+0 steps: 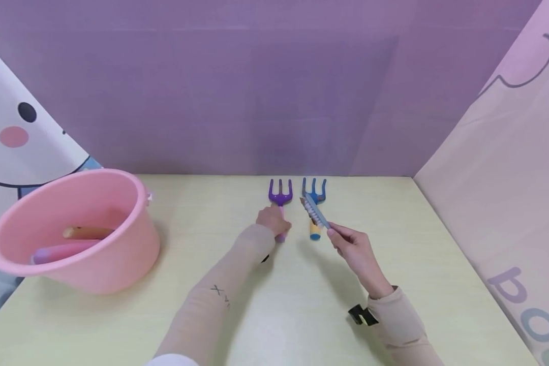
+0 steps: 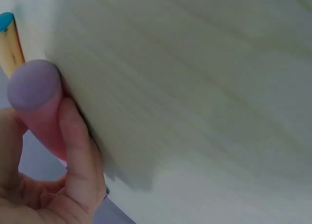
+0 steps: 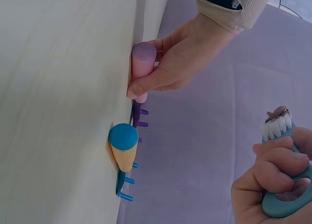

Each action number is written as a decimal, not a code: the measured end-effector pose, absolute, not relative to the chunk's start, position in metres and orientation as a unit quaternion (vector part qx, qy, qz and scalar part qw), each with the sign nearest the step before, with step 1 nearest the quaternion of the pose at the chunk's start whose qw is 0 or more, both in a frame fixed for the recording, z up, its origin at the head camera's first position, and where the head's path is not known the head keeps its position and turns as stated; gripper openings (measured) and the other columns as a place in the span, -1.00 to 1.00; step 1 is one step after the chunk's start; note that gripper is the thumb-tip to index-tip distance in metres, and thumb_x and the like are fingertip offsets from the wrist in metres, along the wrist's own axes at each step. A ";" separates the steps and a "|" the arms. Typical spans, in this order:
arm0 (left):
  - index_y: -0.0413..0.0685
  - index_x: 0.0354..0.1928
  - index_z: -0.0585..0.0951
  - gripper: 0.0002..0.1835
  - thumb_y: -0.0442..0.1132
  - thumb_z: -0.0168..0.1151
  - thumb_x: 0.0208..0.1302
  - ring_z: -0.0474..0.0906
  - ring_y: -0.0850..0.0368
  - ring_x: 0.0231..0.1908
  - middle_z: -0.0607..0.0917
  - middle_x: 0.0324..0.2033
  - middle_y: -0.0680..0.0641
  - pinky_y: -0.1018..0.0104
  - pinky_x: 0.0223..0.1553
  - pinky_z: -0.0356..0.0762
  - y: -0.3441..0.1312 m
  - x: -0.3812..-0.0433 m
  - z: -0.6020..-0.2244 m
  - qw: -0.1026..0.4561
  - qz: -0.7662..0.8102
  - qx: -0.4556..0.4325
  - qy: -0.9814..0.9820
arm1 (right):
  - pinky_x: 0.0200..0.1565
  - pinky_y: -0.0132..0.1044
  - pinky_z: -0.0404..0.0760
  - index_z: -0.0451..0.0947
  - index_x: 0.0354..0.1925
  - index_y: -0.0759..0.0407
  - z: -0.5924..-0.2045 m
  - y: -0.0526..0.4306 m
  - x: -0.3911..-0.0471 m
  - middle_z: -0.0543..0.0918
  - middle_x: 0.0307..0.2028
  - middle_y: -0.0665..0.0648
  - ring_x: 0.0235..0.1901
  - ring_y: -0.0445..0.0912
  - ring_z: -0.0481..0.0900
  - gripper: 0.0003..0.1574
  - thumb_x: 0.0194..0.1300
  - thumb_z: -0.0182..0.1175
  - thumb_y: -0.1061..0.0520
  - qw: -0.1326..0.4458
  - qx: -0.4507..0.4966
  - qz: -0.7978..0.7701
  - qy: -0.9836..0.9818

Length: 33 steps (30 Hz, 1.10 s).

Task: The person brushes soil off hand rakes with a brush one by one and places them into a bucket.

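Note:
My left hand (image 1: 271,219) grips the pink handle of a small garden fork (image 1: 280,198) with purple prongs, lying on the table and pointing away from me. In the left wrist view, thumb and fingers pinch the handle (image 2: 46,129) near its lilac end. Held up in my right hand (image 1: 356,250) is a blue-grey scrub brush (image 1: 319,213) with white bristles; the right wrist view shows its loop handle (image 3: 279,208) and a brown clump (image 3: 278,112) on the bristle tip. Behind the brush lies a second fork (image 1: 315,236), with blue prongs and a yellow-orange handle, partly hidden by it.
A pink bucket (image 1: 119,264) stands at the left of the pale table (image 1: 201,213), holding a tan handle (image 1: 88,233) and a pink one (image 1: 66,250). A purple backdrop (image 1: 274,101) rises behind the table, and a printed pale panel (image 1: 498,203) borders the right.

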<state>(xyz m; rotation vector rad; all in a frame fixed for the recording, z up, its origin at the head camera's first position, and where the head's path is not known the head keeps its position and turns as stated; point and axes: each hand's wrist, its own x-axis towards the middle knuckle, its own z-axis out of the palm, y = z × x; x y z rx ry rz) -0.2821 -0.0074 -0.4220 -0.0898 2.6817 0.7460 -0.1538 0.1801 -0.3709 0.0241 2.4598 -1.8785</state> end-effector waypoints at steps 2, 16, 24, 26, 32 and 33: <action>-0.21 -0.13 0.41 -0.59 -0.14 0.27 0.04 0.53 0.15 -0.62 0.60 -0.56 -0.07 0.37 -0.58 0.48 -0.010 -0.283 -0.422 0.177 0.265 -0.027 0.948 | -0.60 -0.45 0.15 0.48 0.11 0.19 -0.371 0.179 -0.153 0.33 -0.58 -0.01 -0.67 -0.24 0.16 -0.53 0.32 0.05 -0.01 0.023 0.010 -0.608 0.793; -0.10 -0.45 0.49 -0.78 -0.10 0.24 0.05 0.50 0.15 -0.60 0.59 -0.58 -0.04 0.39 -0.59 0.43 -0.025 -0.286 -0.423 0.157 0.253 -0.008 0.955 | -0.59 -0.45 0.15 0.47 0.11 0.23 -0.369 0.177 -0.151 0.33 -0.59 0.00 -0.66 -0.25 0.16 -0.54 0.32 0.05 0.03 0.030 0.013 -0.610 0.792; -0.16 -0.27 0.52 -0.64 -0.02 0.26 0.06 0.50 0.09 -0.50 0.58 -0.47 -0.08 0.35 -0.52 0.45 -0.036 -0.286 -0.420 0.124 0.230 0.002 0.965 | -0.59 -0.45 0.15 0.46 0.11 0.23 -0.368 0.177 -0.152 0.32 -0.59 -0.01 -0.66 -0.25 0.16 -0.53 0.32 0.06 0.04 0.034 0.011 -0.613 0.789; -0.16 -0.20 0.53 -0.59 0.01 0.27 0.05 0.51 0.08 -0.47 0.60 -0.43 -0.08 0.34 -0.48 0.48 -0.038 -0.286 -0.418 0.115 0.229 0.006 0.967 | -0.60 -0.45 0.15 0.47 0.11 0.24 -0.368 0.177 -0.153 0.32 -0.59 -0.01 -0.67 -0.26 0.15 -0.53 0.32 0.06 0.04 0.032 0.009 -0.612 0.790; -0.06 -0.03 0.55 -0.54 -0.02 0.30 0.02 0.54 0.10 -0.45 0.65 -0.38 -0.04 0.30 -0.38 0.49 -0.041 -0.278 -0.408 0.093 0.264 0.017 0.960 | -0.60 -0.46 0.14 0.47 0.11 0.24 -0.368 0.179 -0.154 0.32 -0.60 -0.02 -0.68 -0.26 0.15 -0.53 0.32 0.06 0.03 0.034 0.010 -0.612 0.790; -0.05 -0.04 0.56 -0.55 -0.03 0.30 0.02 0.55 0.11 -0.47 0.65 -0.39 -0.03 0.30 -0.39 0.49 -0.041 -0.276 -0.406 0.091 0.272 0.020 0.958 | -0.60 -0.46 0.14 0.47 0.11 0.24 -0.368 0.179 -0.153 0.32 -0.60 -0.02 -0.68 -0.26 0.15 -0.53 0.32 0.06 0.03 0.036 0.011 -0.613 0.789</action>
